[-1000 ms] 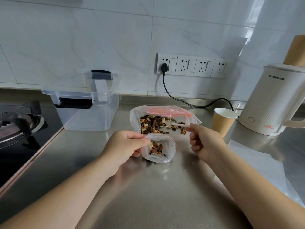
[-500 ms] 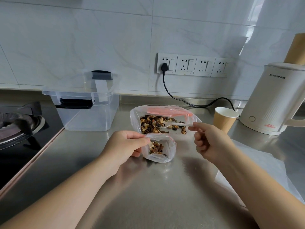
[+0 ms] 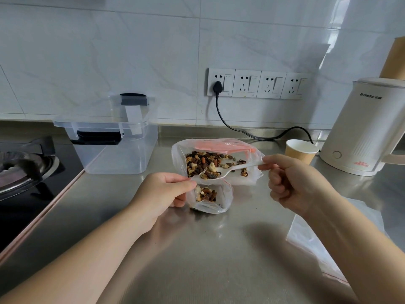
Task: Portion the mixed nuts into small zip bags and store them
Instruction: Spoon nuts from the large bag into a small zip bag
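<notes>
Small zip bag (image 3: pixel 210 198), centre of frame, standing on the steel counter (image 3: pixel 219 260), part-filled with nuts; my left hand (image 3: pixel 162 194) pinches its rim open. White plastic spoon (image 3: pixel 221 171), loaded, held over its mouth, handle pinched by my right hand (image 3: pixel 293 181). Large bag of mixed nuts (image 3: pixel 210 161) just behind, much remaining. Clear storage box (image 3: pixel 114 148), upper left, holds no bags that I can see. Spare flat bags (image 3: pixel 328 255), lower right. Judged early: first portion unfinished, sealing and storing outstanding.
</notes>
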